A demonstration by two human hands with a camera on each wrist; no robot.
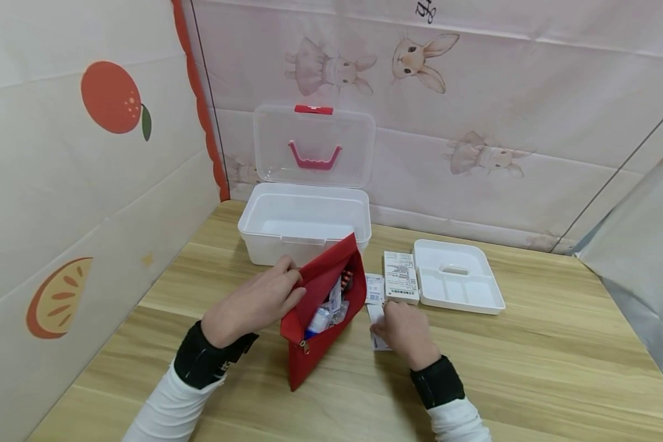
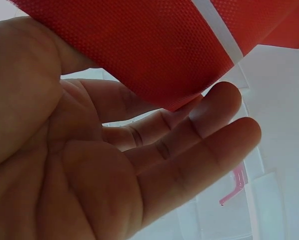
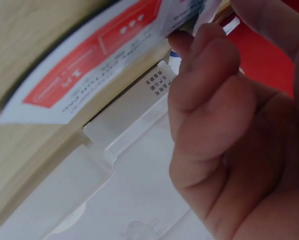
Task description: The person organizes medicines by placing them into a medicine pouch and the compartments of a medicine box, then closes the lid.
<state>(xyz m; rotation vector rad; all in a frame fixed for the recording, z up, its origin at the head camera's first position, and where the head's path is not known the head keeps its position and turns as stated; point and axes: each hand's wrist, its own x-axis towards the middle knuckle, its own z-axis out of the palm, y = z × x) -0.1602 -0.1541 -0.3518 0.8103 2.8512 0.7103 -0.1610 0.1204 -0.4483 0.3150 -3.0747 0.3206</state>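
Note:
My left hand (image 1: 262, 301) grips the near-left upper edge of a red zip pouch (image 1: 331, 347), thumb on one side and fingers on the other. In the left wrist view the pouch's red fabric (image 2: 139, 50) passes between thumb and index finger. The pouch stands with its mouth apart, showing packets and a white-and-blue item (image 1: 320, 320) inside. Right of it, my right hand (image 1: 406, 331) pinches a white sachet (image 1: 380, 341) low over the table. The right wrist view shows the sachet's red panel (image 3: 74, 75), with lettering reading cotton pad.
Another sachet (image 1: 374, 288) lies beside a white printed box (image 1: 400, 276). A white compartment tray (image 1: 475, 301) is to its right. Behind the pouch stands a clear-lidded plastic box (image 1: 304, 191), lid raised against the fabric wall. A second wall is at left.

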